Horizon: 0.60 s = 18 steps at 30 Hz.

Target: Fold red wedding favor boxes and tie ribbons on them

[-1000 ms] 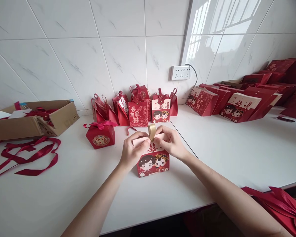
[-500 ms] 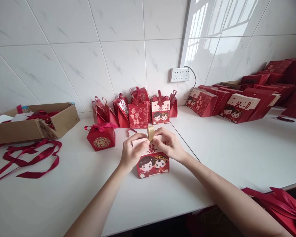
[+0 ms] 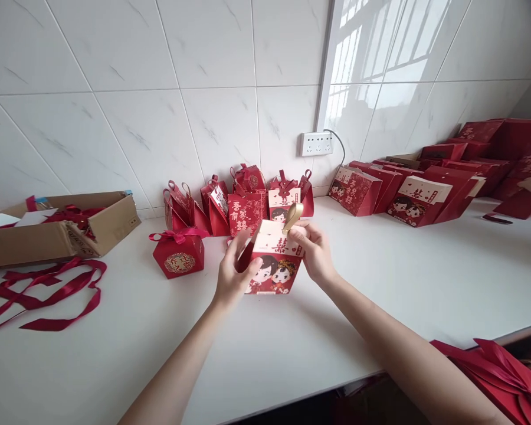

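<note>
Between my hands is a small red and cream gift box (image 3: 277,268) with two cartoon figures on its front and a gold ribbon loop (image 3: 293,216) at the top. My left hand (image 3: 233,273) grips the box's left side, thumb on the front and fingers behind. At the upper right, my right hand (image 3: 314,251) pinches the top edge near the base of the loop. The box is slightly tilted. Close behind it stand several finished-looking red boxes with ribbon handles, among them a floral one (image 3: 246,213).
A red box with a bow (image 3: 179,254) sits to the left, near loose dark-red ribbon (image 3: 62,295). An open cardboard carton (image 3: 110,224) stands farther left. Many red boxes (image 3: 358,190) line the right wall side. A power strip (image 3: 317,144) is on the tiled wall. Red ribboned items (image 3: 500,378) lie lower right.
My left hand has shifted from the box's top edge down to its left side. The box has tilted and moved slightly away from me; its ribbon loop now leans right.
</note>
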Motion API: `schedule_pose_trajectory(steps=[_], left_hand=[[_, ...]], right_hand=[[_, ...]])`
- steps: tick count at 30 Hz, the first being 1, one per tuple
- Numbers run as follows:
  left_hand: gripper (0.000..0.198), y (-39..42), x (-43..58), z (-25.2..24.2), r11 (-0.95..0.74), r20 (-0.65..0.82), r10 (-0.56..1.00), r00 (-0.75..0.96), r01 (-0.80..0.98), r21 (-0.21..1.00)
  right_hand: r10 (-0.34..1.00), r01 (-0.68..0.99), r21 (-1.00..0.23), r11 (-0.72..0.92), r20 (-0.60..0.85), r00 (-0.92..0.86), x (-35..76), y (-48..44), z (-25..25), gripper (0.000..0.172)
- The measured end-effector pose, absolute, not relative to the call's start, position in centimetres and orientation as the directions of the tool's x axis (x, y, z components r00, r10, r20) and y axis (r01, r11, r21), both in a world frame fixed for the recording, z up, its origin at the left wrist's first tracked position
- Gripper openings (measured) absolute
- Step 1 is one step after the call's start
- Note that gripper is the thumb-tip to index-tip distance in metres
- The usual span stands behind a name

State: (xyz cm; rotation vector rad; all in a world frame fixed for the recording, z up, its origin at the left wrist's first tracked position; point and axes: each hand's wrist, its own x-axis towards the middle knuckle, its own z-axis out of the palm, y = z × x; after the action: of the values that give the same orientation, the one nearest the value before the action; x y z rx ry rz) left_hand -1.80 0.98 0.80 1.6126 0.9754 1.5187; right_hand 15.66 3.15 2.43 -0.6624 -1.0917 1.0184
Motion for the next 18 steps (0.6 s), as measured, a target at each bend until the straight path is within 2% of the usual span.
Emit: schedule_pose_trajectory(steps=[4,8,11,15,18], left_hand=[[0.084,1.4,-1.9,0.5,-0.418,0.42,0.907,-0.032,0.048,0.907],[0.077,0.7,-0.9,0.9,-0.453,0.452,0.881,0.14,-0.023,0.891],[0.071,0.1,0.1,0.8,-0.515,0.5,0.844,0.193,0.032,0.857],[0.075,-0.1,0.1,0.0,-0.631,0.627,0.771,0.11,0.259,0.731],[0.079,0.2,-0.6,-0.1,-0.77,0.769,0.611,0.19,0.369,0.52]], right_hand=[[0.96,-0.619,-0.734,0.28,0.223,0.17,16.3,4.3,2.2,0.019],[0.981,-0.744,-0.639,0.193,0.108,0.162,16.7,4.8,2.3,0.015],[0.984,-0.782,-0.598,0.177,0.117,0.134,16.8,4.9,2.4,0.014],[0.979,-0.771,-0.612,0.175,0.188,0.073,16.4,5.0,2.4,0.02],[0.974,-0.733,-0.659,0.17,0.227,0.022,15.9,4.7,2.1,0.03]])
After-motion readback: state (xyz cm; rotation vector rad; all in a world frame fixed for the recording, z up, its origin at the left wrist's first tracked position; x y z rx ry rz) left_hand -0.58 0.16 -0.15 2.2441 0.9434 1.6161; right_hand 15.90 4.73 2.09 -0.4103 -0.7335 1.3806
